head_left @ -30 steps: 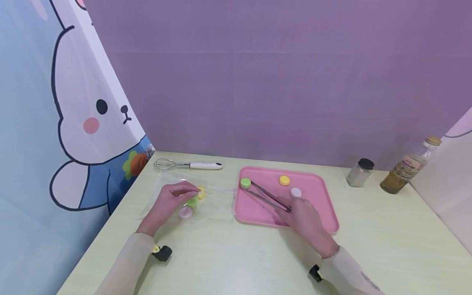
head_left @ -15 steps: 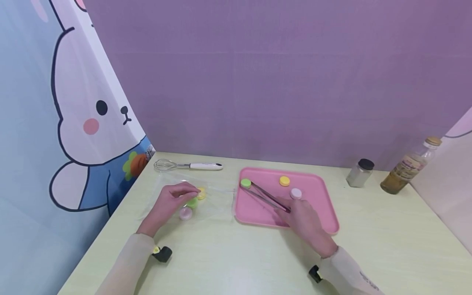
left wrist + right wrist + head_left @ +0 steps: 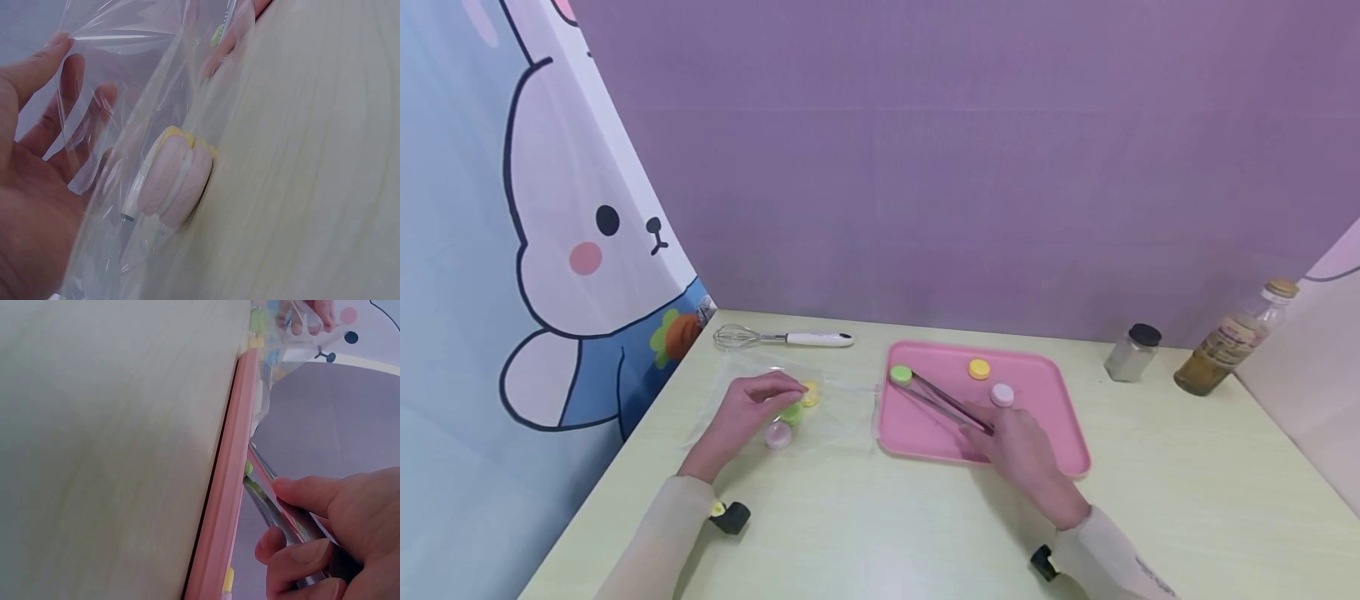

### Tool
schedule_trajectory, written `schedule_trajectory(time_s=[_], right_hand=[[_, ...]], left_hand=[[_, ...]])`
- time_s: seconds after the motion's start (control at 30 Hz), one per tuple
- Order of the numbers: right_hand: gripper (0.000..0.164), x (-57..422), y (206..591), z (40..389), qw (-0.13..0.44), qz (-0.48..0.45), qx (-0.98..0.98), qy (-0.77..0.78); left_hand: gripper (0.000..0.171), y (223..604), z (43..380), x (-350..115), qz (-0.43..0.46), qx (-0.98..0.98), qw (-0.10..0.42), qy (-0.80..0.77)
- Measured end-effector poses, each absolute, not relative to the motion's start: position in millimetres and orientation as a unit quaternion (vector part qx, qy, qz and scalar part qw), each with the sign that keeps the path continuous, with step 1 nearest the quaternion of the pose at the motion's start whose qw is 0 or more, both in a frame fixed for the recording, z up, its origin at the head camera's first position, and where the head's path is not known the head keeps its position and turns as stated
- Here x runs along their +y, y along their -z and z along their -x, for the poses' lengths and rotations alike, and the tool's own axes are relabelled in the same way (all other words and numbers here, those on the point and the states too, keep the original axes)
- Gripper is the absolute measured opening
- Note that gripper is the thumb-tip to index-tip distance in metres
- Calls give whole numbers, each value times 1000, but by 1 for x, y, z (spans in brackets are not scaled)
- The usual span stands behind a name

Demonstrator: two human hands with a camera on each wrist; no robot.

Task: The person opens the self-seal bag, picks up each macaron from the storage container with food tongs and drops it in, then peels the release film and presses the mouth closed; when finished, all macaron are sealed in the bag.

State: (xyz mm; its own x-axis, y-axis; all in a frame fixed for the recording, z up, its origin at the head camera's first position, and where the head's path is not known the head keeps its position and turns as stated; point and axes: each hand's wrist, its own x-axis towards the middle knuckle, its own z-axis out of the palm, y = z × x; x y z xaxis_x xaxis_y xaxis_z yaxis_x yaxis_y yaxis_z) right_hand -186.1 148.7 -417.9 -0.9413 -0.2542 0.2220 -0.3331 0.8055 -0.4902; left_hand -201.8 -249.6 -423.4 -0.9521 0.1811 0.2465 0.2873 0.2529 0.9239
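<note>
My left hand [image 3: 745, 417] pinches the upper layer of a clear plastic bag [image 3: 850, 421] and lifts it. Inside lie a pale pink macaron [image 3: 778, 434], a green one partly under my fingers, and a yellow macaron [image 3: 810, 394]. In the left wrist view the pink macaron [image 3: 175, 181] stands out behind the film. My right hand [image 3: 1026, 450] grips metal tongs [image 3: 951, 402], thumb on one arm and fingers curled round the other. The tongs' tips straddle a green macaron [image 3: 901, 376] at the left end of the pink tray [image 3: 925, 442].
A yellow macaron [image 3: 979, 369] and a pale pink macaron [image 3: 1002, 395] also lie on the tray. Behind the bag is a whisk [image 3: 812, 338] with a white handle. A black-lidded jar [image 3: 1131, 354] and a corked bottle [image 3: 1228, 342] stand at the back right.
</note>
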Motion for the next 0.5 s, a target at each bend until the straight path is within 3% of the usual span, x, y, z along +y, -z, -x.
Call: schedule_trajectory(time_s=[0.5], right_hand=[[37,159,406,167,93,-146,-949,-265]], left_hand=[[26,425,203,-250,158,-794,48,585]])
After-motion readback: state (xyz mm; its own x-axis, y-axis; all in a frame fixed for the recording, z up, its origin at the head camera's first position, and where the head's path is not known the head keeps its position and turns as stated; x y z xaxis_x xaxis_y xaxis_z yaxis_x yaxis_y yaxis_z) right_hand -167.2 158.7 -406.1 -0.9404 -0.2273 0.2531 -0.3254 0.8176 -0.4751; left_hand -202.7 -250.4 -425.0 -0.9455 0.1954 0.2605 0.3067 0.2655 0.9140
